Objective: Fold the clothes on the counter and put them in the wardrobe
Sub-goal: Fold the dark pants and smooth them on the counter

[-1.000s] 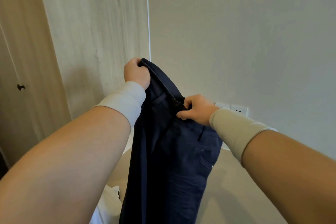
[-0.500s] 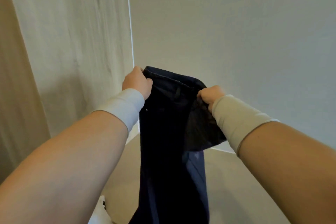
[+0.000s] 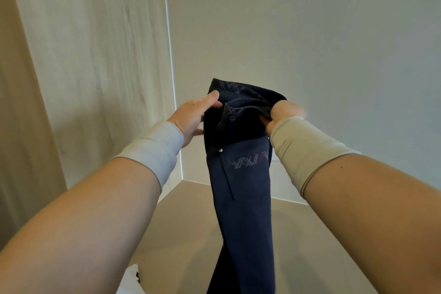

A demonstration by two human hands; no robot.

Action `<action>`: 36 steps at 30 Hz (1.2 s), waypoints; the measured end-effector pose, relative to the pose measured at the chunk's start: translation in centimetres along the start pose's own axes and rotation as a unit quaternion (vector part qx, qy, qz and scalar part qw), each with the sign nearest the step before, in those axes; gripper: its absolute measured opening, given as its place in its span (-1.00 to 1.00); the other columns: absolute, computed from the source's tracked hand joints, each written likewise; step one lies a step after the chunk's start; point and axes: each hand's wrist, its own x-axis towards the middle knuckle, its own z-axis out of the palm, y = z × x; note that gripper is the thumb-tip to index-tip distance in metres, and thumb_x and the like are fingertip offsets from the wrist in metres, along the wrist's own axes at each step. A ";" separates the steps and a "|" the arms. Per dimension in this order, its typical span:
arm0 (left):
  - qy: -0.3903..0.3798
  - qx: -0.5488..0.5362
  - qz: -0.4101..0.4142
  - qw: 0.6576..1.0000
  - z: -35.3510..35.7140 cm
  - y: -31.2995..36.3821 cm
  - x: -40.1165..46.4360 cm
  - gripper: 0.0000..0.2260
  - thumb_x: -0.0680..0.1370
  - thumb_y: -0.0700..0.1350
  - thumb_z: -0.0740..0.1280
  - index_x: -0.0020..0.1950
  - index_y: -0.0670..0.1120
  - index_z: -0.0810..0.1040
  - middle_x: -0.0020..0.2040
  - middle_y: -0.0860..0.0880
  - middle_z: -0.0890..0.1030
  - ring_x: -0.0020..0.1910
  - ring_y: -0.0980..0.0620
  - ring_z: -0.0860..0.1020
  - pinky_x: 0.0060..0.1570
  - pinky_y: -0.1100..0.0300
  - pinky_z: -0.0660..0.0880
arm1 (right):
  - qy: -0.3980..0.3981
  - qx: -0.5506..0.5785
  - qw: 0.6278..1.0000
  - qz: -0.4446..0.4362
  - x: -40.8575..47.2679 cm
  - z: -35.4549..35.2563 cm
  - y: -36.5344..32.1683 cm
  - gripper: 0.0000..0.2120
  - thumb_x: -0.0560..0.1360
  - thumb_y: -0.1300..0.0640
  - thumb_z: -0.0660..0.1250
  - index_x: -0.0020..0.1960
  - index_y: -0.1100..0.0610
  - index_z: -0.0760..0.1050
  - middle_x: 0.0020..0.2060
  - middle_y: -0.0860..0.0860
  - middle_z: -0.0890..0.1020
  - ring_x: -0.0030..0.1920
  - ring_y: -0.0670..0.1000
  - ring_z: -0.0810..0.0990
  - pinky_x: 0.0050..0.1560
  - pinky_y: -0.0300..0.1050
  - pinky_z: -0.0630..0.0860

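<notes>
A beige counter point(image 3: 191, 234) is being seen below the arms, set into a corner where a pale wood-grain panel point(image 3: 95, 55) on the left is being met by a plain wall point(image 3: 310, 31) behind and to the right. A white garment point(image 3: 130, 281) is lying at the near left edge of the counter, only partly in view. The far corner of the counter is being partly blocked from sight by the hanging cloth and by both forearms, each of which is being covered at the wrist by a light sleeve cuff.

A pair of dark navy trousers point(image 3: 243, 198) is being held up in the air above the counter, in front of the corner. The waistband is being kept at the top and the legs are hanging straight down, so the long axis is running nearly vertical, with the lower end passing out of the bottom of the view. A stitched back pocket and a small metal rivet are being shown toward the camera.

The left side of the waistband is being touched by the left hand point(image 3: 193, 117), whose fingers are lying fairly straight and close together along the cloth, thumb stretched over the top edge. The right side of the waistband is being gripped by the right hand point(image 3: 284, 112), its fingers curled into the fabric; the fingertips themselves are being hidden by the cloth and cannot be told apart.
</notes>
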 end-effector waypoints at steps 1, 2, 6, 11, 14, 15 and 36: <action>-0.035 0.028 -0.017 0.999 0.1 0.0 -0.4 -0.72 0.50 0.25 0.27 -0.02 0.08 0.58 0.00 0.10 0.60 0.05 0.06 0.51 0.04 0.06 0.42 | -0.017 0.140 0.990 0.019 0.2 -0.2 0.2 -0.92 0.64 0.05 0.19 0.10 0.03 0.38 -0.31 -0.04 0.34 -0.36 -0.06 0.35 -0.38 -0.26 0.41; -0.063 0.082 -0.023 0.994 0.2 -0.3 -0.6 -0.67 0.47 0.29 0.29 0.03 0.09 0.57 0.06 0.11 0.59 0.10 0.09 0.49 0.09 0.06 0.39 | -0.041 0.280 0.958 0.053 0.0 -0.5 0.2 -0.92 0.66 0.14 0.14 0.12 -0.01 0.27 -0.25 -0.05 0.35 -0.32 -0.08 0.39 -0.39 -0.27 0.49; -0.010 0.243 0.010 0.970 0.9 -1.2 -0.5 -0.76 0.48 0.05 0.43 0.05 -0.06 0.60 -0.03 -0.01 0.63 -0.02 -0.01 0.58 0.00 0.17 0.50 | -0.038 0.361 0.930 0.056 -0.3 -0.5 0.2 -0.75 0.64 0.29 0.08 -0.17 0.04 0.25 -0.21 -0.03 0.37 -0.24 -0.05 0.46 -0.19 -0.18 0.59; 0.131 0.076 0.043 0.987 -0.2 -1.1 0.1 -0.84 0.54 -0.03 0.39 -0.15 -0.11 0.61 -0.07 -0.16 0.68 -0.05 -0.15 0.64 0.08 -0.04 0.56 | -0.096 0.325 0.940 0.040 -0.7 -1.0 -0.4 -0.91 0.53 0.11 0.36 -0.11 0.09 0.49 -0.16 0.06 0.56 -0.17 0.02 0.56 -0.18 -0.12 0.58; 0.124 -0.041 0.026 0.991 -1.5 0.0 0.0 -0.86 0.54 -0.06 0.39 -0.11 -0.13 0.60 -0.12 -0.16 0.67 -0.14 -0.14 0.65 0.03 -0.11 0.60 | -0.178 0.220 0.959 -0.006 -0.3 -2.0 1.1 -0.76 0.47 -0.10 0.41 0.06 -0.01 0.55 0.05 -0.07 0.53 0.14 0.00 0.49 0.19 0.01 0.46; 0.119 -0.064 0.020 0.991 -2.0 0.5 -0.1 -0.85 0.54 -0.05 0.39 -0.10 -0.13 0.59 -0.14 -0.15 0.66 -0.19 -0.12 0.65 -0.04 -0.08 0.61 | -0.211 0.190 0.959 -0.014 -0.3 -2.0 1.6 -0.65 0.45 -0.13 0.42 0.19 -0.06 0.52 0.17 -0.11 0.49 0.28 0.02 0.41 0.30 0.12 0.37; 0.147 0.027 0.060 0.987 -2.6 3.5 -0.2 -0.84 0.49 0.03 0.43 -0.12 -0.05 0.64 -0.07 -0.09 0.70 -0.04 -0.14 0.66 0.07 -0.09 0.59 | -0.218 0.114 0.967 -0.064 -0.7 -2.0 -2.0 -0.60 0.48 -0.28 0.29 0.03 0.04 0.57 -0.03 -0.01 0.67 0.00 0.05 0.63 0.03 0.04 0.57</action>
